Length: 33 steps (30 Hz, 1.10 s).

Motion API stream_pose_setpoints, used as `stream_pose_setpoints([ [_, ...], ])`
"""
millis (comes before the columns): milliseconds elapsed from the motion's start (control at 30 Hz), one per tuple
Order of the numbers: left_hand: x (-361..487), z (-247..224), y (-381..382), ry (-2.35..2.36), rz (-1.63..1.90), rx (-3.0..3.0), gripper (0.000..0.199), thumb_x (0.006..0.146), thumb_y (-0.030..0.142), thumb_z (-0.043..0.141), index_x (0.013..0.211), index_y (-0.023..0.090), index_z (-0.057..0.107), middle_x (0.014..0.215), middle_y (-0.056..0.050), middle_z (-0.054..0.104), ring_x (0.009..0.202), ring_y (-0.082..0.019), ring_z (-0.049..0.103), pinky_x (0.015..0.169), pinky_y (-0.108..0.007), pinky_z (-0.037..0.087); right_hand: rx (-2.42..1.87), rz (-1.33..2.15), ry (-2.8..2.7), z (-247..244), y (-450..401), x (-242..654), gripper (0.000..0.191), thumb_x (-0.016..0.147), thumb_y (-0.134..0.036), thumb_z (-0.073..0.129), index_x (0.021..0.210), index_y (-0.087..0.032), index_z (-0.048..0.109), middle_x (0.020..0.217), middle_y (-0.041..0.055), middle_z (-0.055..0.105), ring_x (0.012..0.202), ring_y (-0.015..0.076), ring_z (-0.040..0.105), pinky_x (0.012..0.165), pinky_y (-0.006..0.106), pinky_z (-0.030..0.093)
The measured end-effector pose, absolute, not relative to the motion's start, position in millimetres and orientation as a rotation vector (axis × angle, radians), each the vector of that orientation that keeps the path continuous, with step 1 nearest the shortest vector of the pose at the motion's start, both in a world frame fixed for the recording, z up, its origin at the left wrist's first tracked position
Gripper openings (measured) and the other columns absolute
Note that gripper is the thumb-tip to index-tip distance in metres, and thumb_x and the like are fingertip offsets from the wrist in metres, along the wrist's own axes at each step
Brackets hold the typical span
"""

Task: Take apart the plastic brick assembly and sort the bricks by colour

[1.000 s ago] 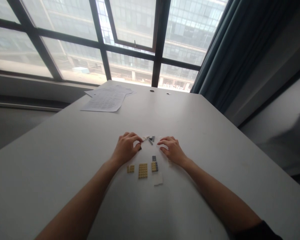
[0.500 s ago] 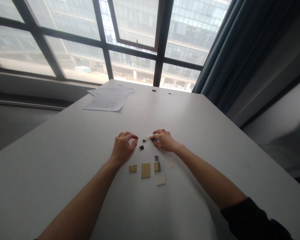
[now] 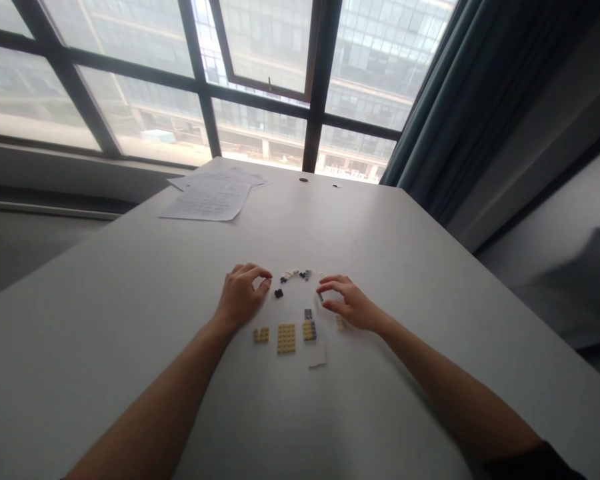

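Head view: the grey strip (image 3: 320,296) has moved right with the right hand (image 3: 353,304).
That sets it apart from the small pieces (image 3: 295,273) at mid-frame; it sits between thumb and forefinger, but whether gripped I cannot tell. The left hand (image 3: 241,293), left of centre, holds nothing visible, fingers parted near the black piece (image 3: 279,293). Yellow plates (image 3: 287,339) lie below centre. Upper left, the sheets' (image 3: 210,200) print is too small to read; no brand shows.
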<state>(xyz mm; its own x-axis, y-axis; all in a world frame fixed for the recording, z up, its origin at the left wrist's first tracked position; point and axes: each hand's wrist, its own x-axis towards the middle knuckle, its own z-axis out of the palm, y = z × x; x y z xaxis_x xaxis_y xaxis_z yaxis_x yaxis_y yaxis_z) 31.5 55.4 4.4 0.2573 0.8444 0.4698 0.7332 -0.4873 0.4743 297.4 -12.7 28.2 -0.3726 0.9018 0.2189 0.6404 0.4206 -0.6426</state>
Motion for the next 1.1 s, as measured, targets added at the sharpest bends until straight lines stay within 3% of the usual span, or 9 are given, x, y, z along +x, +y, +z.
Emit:
stream_pose_setpoints([
  [333,32,5,54,1.498,1.023,2.391,0.019,0.081,0.031,0.051,0.081,0.021,0.067,0.092,-0.005,0.068,0.095,-0.023,0.056,0.09,-0.038,0.042,-1.411,0.47,-2.312,19,-52,297,0.027,0.079,-0.021,0.068,0.105,-0.023,0.064,0.126,0.0078,0.055,0.124,0.0239,0.041,0.104,0.045,0.03],
  [700,32,5,54,1.5,1.025,2.394,0.019,0.081,0.03,0.051,0.081,0.021,0.067,0.091,-0.004,0.068,0.094,-0.023,0.056,0.09,-0.038,0.041,-1.423,0.468,-2.221,18,-54,299,0.032,0.078,-0.023,0.069,0.109,-0.023,0.063,0.123,0.0084,0.057,0.122,0.0241,0.043,0.103,0.044,0.031],
  [1100,30,2,55,1.499,0.995,2.414,0.017,0.081,0.028,0.051,0.083,0.022,0.067,0.093,-0.004,0.068,0.095,-0.023,0.056,0.09,-0.038,0.041,-1.549,0.277,-2.081,22,28,277,0.04,0.077,-0.021,0.068,0.116,-0.021,0.059,0.114,0.0071,0.064,0.113,0.0227,0.051,0.097,0.04,0.036],
])
